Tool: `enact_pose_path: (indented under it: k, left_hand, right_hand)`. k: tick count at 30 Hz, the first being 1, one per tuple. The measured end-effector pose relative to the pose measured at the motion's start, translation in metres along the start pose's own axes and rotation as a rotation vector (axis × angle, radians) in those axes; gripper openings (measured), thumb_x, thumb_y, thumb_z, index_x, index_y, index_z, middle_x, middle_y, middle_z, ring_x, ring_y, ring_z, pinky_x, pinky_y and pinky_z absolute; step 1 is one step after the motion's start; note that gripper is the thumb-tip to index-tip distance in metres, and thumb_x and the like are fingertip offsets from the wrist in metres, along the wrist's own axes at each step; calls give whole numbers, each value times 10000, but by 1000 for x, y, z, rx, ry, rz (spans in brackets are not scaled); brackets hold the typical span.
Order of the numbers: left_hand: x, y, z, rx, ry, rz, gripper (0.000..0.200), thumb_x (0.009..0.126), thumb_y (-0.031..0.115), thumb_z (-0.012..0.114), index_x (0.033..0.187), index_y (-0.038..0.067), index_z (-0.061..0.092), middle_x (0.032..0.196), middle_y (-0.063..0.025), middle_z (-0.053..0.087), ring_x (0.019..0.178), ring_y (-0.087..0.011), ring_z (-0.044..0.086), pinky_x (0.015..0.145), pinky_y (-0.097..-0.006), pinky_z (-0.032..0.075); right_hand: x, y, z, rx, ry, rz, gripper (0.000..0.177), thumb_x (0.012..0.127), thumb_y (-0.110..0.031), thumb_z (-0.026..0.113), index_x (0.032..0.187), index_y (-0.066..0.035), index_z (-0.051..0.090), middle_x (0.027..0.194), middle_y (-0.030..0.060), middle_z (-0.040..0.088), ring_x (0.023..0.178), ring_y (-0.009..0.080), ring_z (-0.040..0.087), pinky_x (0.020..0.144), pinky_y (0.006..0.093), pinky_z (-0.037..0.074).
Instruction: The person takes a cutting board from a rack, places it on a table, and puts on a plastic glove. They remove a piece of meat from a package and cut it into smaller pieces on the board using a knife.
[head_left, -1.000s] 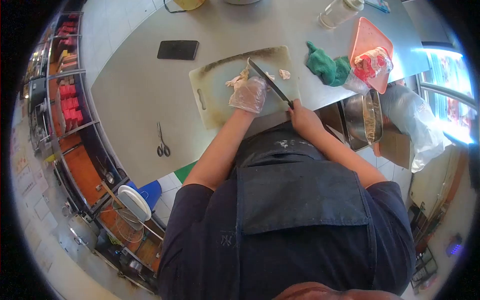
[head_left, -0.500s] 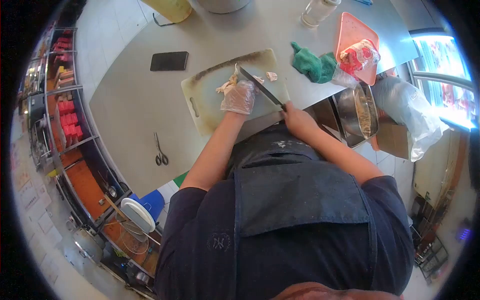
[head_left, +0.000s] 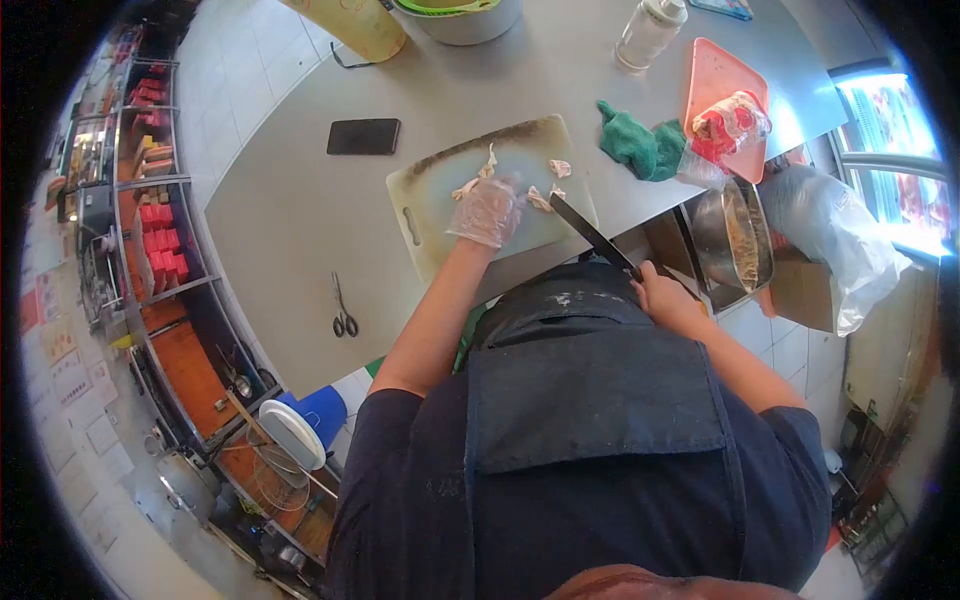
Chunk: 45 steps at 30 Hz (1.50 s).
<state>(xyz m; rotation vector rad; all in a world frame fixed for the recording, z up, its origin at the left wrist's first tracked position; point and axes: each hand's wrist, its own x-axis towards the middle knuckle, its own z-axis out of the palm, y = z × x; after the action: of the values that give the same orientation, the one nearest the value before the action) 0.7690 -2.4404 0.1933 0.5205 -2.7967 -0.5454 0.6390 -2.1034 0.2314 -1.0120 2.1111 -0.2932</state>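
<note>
My left hand (head_left: 488, 212), in a clear plastic glove, rests over the cutting board (head_left: 430, 165) with its fingers curled down on pale meat (head_left: 487, 168). Strips of that meat stick out past the glove; the fingertips are partly blurred. My right hand (head_left: 668, 300) is bare and closed around the handle of a long dark-bladed knife (head_left: 598, 234). The blade slants up and left, its tip beside a small cut piece of meat (head_left: 540, 198) right of the glove. Another cut piece (head_left: 560, 168) lies farther up the board.
On the metal table (head_left: 280, 230) lie a phone (head_left: 363, 136), scissors (head_left: 342, 308), a green cloth (head_left: 640, 145) and a pink tray (head_left: 708, 75) with a red-and-clear package (head_left: 728, 125). A glass jar (head_left: 650, 35) and a pot (head_left: 465, 28) stand at the back. A metal pan (head_left: 735, 235) sits at right.
The knife and right hand have moved right and down, away from the left hand. Cut meat now lies apart, right of the glove. The whole view has shifted slightly.
</note>
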Motion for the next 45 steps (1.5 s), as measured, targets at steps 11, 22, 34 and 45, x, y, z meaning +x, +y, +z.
enact_pose_path:
  k: [11,22,34,45]
  left_hand:
    - [-17,14,28,20,-209,127,167,868,186,588,978,121,696,929,-122,695,868,-340,685,744,-468,535]
    - [12,24,5,110,-229,-124,145,875,187,587,933,88,675,893,-160,694,856,-328,687,745,-463,546]
    - [-21,-14,-5,84,-46,-548,277,903,275,596,1056,46,621,948,-205,685,941,-396,672,803,-512,534]
    - [-53,-66,-43,27,-320,-530,392,874,370,674,1189,137,651,1014,-193,703,979,-373,679,845,-465,537]
  right_hand:
    - [74,-56,14,21,60,72,285,1016,-299,465,1126,-37,445,843,283,658,837,494,642,725,600,471]
    - [56,-48,-14,27,60,23,270,1029,-278,453,1117,-23,443,880,286,666,872,504,630,752,597,467]
    - [62,-61,-11,18,6,-70,297,1030,-310,472,1113,-27,441,825,291,660,813,502,639,703,597,480]
    - [84,-87,-10,98,28,-117,259,1025,-255,473,1083,-4,450,880,277,674,869,504,624,762,576,470]
